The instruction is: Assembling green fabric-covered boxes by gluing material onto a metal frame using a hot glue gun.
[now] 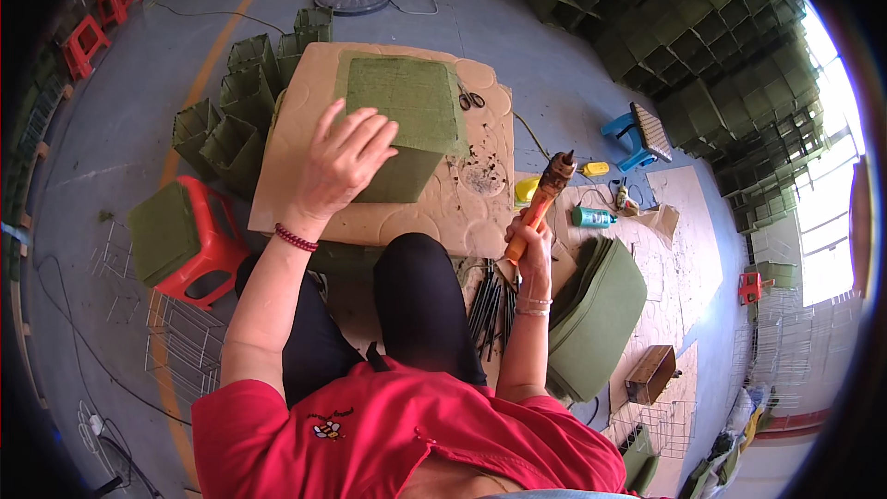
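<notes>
A green fabric-covered box (397,102) stands on a worktable topped with brown cardboard (296,148) in front of me. My left hand (346,157) is at the box's near left corner, fingers stretched and slightly apart, gripping nothing; whether it touches the fabric I cannot tell. To the right of the table, my right hand (531,245) is closed around the orange handle of a hot glue gun (540,205). Its dark, stained nozzle points up and away from me. Black-handled scissors (472,101) lie by the box's far right corner, with dark residue scattered below them.
Several green fabric bins (245,97) stand left of the table. A red stool (208,240) bears green pieces. At right are stacked green sheets (601,319), a teal bottle (593,217), a blue stool (628,139) and a wooden box (651,374). Green boxes (684,28) pile up behind.
</notes>
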{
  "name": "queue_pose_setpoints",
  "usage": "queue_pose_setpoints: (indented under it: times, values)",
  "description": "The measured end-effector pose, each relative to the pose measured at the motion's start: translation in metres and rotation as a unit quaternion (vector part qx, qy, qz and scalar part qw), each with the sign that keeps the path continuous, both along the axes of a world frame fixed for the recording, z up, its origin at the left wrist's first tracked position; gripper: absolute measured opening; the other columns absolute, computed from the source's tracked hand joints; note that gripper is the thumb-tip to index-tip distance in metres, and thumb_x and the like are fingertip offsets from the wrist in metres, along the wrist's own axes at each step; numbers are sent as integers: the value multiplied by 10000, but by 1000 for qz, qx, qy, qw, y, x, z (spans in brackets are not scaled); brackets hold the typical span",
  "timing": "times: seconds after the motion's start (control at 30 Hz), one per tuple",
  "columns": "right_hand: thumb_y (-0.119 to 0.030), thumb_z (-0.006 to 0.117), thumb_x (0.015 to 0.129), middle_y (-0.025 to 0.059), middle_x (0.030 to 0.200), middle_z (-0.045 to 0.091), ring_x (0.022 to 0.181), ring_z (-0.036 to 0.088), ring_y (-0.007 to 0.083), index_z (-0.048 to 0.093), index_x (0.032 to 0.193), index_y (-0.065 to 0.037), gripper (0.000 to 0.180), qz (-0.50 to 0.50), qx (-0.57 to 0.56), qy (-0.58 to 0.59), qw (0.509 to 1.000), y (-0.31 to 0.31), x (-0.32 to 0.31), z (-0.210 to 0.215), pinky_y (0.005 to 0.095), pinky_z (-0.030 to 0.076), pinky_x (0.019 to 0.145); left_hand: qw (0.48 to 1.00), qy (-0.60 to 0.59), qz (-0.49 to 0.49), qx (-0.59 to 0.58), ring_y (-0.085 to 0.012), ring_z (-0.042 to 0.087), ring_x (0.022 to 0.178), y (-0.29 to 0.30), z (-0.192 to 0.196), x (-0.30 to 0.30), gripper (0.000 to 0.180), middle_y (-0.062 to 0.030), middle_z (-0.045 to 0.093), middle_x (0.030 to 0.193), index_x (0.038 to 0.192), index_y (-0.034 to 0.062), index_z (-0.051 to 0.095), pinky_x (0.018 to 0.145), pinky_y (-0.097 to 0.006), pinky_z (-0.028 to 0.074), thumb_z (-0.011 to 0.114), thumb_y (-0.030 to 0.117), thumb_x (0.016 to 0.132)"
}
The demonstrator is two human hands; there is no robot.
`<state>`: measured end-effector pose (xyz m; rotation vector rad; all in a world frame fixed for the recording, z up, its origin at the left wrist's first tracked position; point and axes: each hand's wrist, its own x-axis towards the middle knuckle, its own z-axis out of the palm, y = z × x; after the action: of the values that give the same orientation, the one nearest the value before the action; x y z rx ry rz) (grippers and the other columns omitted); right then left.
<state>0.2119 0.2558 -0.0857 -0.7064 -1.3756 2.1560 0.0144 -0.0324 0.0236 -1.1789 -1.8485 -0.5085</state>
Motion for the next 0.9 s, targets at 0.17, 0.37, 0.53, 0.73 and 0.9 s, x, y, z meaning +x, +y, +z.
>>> queue_pose_setpoints:
  times: [0.17, 0.37, 0.53, 0.73, 0.9]
  values:
    - [-106, 725, 666, 31, 750, 603, 642, 557, 112, 604, 938, 3, 317, -81, 368, -139, 916, 4, -23, 46, 266, 463, 609, 998, 20, -57, -30, -201, 588, 1026, 30, -5, 7, 329, -42, 625, 1104, 1082, 62, 653, 891, -334, 496, 594, 81, 759]
    - [-142, 787, 643, 84, 809, 647, 710, 583, 135, 612, 976, 22, 410, -54, 507, -242, 825, 2, -43, 65, 290, 492, 687, 997, 7, -69, -14, -204, 588, 949, 45, -18, 9, 314, -38, 620, 1036, 1047, 50, 665, 856, -331, 501, 601, 68, 740]
    - [-141, 798, 627, 124, 825, 666, 717, 617, 170, 615, 991, 34, 443, -23, 509, -238, 827, -7, -50, 76, 315, 506, 693, 996, 10, -85, 9, -202, 585, 922, 49, -22, 6, 296, -40, 607, 999, 1006, 43, 673, 816, -329, 507, 612, 63, 717]
    - [-150, 747, 648, 185, 758, 636, 702, 629, 309, 556, 878, 27, 348, -18, 521, -200, 829, -8, -51, 68, 366, 483, 668, 995, 10, -95, 26, -191, 584, 898, 50, -22, 6, 265, -37, 602, 953, 971, 36, 674, 790, -320, 505, 626, 64, 713]
    - [-144, 740, 647, 213, 760, 630, 724, 634, 353, 556, 890, 35, 353, -7, 531, -229, 815, -6, -58, 67, 391, 489, 671, 994, -5, -103, 37, -207, 586, 888, 50, -25, 7, 294, -46, 600, 973, 987, 35, 673, 775, -330, 508, 623, 56, 698]
